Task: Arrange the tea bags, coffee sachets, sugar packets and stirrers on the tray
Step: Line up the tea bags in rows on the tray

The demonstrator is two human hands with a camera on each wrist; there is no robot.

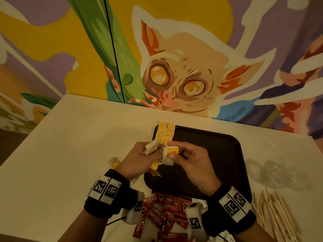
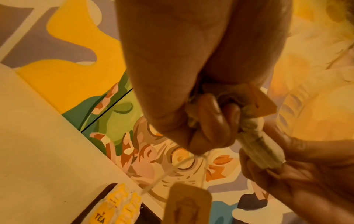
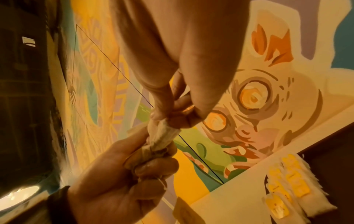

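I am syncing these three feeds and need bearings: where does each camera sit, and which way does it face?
Head: worn on the head, looking forward and down at the black plastic tray, white table and both wrists.
Left wrist: looks along the left hand gripping white paper tea bags.
Right wrist: looks along the right hand pinching those tea bags, the left hand below.
Shared: all show the yellow-tagged tea bag rows on the tray's far left corner.

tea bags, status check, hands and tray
Left hand and right hand both grip tea bags above tray. Two rows laid. Nothing blocking.
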